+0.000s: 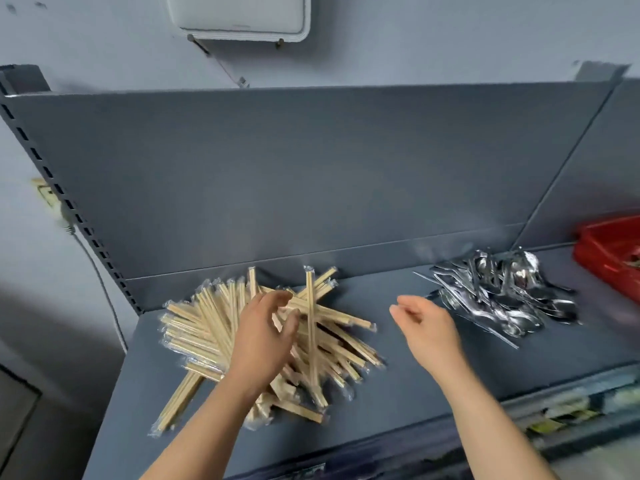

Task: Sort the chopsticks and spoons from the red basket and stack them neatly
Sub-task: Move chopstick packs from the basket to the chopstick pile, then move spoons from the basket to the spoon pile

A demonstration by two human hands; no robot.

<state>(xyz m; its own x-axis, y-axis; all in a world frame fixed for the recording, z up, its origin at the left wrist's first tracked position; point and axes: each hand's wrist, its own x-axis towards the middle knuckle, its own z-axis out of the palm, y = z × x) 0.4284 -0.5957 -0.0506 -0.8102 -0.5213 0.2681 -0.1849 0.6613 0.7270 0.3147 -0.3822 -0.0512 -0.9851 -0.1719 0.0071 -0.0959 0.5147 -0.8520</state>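
A loose pile of wrapped wooden chopsticks (214, 327) lies on the left part of the grey shelf (398, 379). My left hand (263, 341) hovers over the pile with its fingers loosely curved, and I see nothing gripped in it. One wrapped pair (310, 306) lies upright across the pile, just right of its fingertips. My right hand (429, 330) is above bare shelf between the two piles, fingers loosely curled and holding nothing. A heap of shiny metal spoons (502, 292) sits to the right. The red basket (602, 251) stands at the far right edge, partly cut off.
A grey back panel (311, 174) rises behind the shelf, with a slotted upright (52, 181) at the left. A lower shelf with packaged goods (571, 410) shows at the bottom right. A wall socket and cable (52, 202) are on the left.
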